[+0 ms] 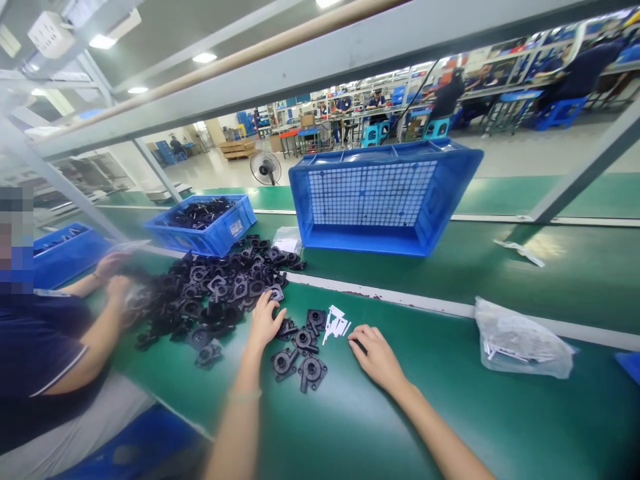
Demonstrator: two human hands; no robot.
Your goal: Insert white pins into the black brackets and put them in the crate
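My left hand (pixel 265 321) reaches to the near right edge of a heap of black plastic housings (pixel 220 283). Its fingertips touch one housing (pixel 276 293), while the thumb stands apart from the fingers, so the hand looks open. Several round black housings with a side spout (pixel 311 370) lie in a small group between my hands. Beside that group is a little pile of white strips (pixel 337 323). My right hand (pixel 376 357) rests just right of the strips, fingers loosely bent with a gap to the thumb and nothing visible between them.
An empty blue crate (pixel 367 240) stands tilted on its side behind the group. Another blue crate (pixel 235 227) holds black parts. A clear bag of white strips (pixel 523 340) lies right. At left, a co-worker's hands (pixel 116 280) work at the heap. A metal frame (pixel 280 80) crosses overhead.
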